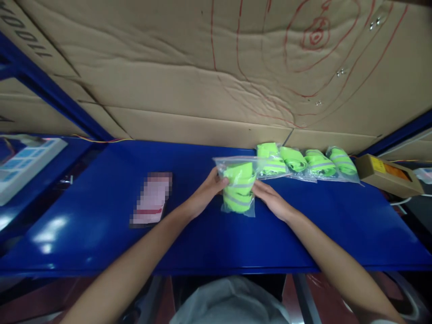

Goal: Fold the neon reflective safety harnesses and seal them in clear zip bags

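A clear plastic bag (239, 188) with a rolled neon-yellow strap in it, striped with silvery reflective bands, is held upright above the blue table. My left hand (216, 182) grips its left side, with the thumb on the front and the other fingers mostly hidden behind. Against the right side is my right hand (268, 195), its fingers partly behind the bag, so that the two hands hold it between them. Just beyond stands a similar bag (270, 159) in a row of several bagged neon rolls (317, 163).
A blurred-out phone-like object (151, 198) lies on the blue table (199, 245) to the left. At the right end is a brown cardboard box (388, 175) with a yellow label. Cardboard sheets (168, 90) form the back wall. A white-and-blue device (29, 164) sits far left.
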Action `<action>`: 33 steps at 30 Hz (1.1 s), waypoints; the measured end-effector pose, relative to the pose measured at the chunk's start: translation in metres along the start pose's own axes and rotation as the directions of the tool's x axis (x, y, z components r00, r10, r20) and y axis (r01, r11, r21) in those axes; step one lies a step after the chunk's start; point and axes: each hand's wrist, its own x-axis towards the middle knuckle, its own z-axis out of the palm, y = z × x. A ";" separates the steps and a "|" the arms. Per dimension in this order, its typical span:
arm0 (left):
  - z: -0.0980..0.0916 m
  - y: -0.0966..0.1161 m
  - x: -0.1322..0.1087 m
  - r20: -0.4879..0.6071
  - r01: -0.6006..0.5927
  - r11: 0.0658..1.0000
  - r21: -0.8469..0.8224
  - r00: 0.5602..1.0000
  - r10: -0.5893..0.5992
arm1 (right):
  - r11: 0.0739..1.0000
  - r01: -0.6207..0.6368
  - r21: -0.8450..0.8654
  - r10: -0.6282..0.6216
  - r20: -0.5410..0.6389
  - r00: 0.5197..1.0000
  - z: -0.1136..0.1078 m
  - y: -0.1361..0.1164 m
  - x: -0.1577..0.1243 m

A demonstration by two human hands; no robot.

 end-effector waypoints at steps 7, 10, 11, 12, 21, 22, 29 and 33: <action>0.001 -0.006 -0.004 0.083 -0.001 0.945 0.327 0.996 -0.028 | 0.981 -0.060 0.185 0.094 -0.182 0.979 -0.032 -0.020 0.000; 0.003 -0.005 -0.008 0.106 0.020 0.938 0.346 0.993 -0.060 | 0.993 -0.115 0.031 0.116 -0.038 0.993 -0.037 -0.017 -0.002; 0.005 -0.004 -0.009 0.105 0.026 0.934 0.356 0.992 -0.067 | 0.995 -0.103 -0.017 0.102 -0.016 0.995 -0.036 -0.014 -0.003; 0.005 -0.002 -0.010 0.099 0.029 0.932 0.361 0.993 -0.069 | 0.996 -0.086 -0.036 0.086 -0.006 0.996 -0.034 -0.012 -0.003; 0.004 0.011 -0.011 -0.188 -0.263 0.807 0.528 0.891 0.414 | 0.942 -0.147 0.302 0.167 -0.043 0.985 -0.038 -0.022 -0.005; 0.006 0.012 -0.013 -0.202 -0.313 0.731 0.606 0.828 0.523 | 0.941 -0.155 0.301 0.171 -0.027 0.985 -0.036 -0.023 -0.006; 0.034 0.016 -0.036 0.072 -0.402 0.465 0.789 0.812 0.580 | 0.975 -0.023 0.223 0.024 -0.001 1.000 -0.007 -0.023 -0.012; 0.032 0.015 -0.033 0.127 -0.321 0.339 0.884 0.864 0.487 | 0.976 0.006 0.218 -0.008 0.011 1.000 -0.002 -0.024 -0.013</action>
